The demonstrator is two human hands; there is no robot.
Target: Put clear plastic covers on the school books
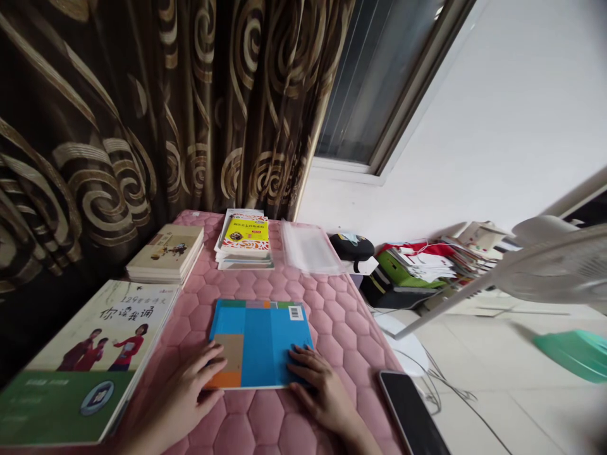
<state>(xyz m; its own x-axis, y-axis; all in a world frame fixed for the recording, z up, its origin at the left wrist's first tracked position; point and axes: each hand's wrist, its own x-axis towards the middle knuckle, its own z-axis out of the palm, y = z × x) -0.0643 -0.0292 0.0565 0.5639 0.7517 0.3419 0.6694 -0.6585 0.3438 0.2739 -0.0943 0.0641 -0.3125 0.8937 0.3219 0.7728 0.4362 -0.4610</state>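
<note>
Blue book [268, 351] is lying flat right in front of you on the pink quilted surface [279, 423], pretty much centred between your two hands. It's closed, and you've got a white barcode patch [296, 313] up in the far right corner, plus a tan and orange block on the near left of the cover.

Your left hand [196, 379] is on the near left corner, fingers loosely spread over the edge, thumb out by the corner. Your right hand [317, 385] is doing about the same on the right side, fingers fanned a bit wider and lying on the cover. Neither one looks clamped on anything, though I can't tell if either thumb tucks under the edge.

Off to your left there's a stack of big books [95, 360] with three cartoon people on the top cover, and just past it a pile of smaller beige books [165, 253]. Farther out you've got a pile with a yellow-covered booklet [246, 232] on it, then some clear plastic sleeves [310, 248] to the right of that. Your dark-screened phone [412, 414] sits near your right arm, well apart from the book.
</note>
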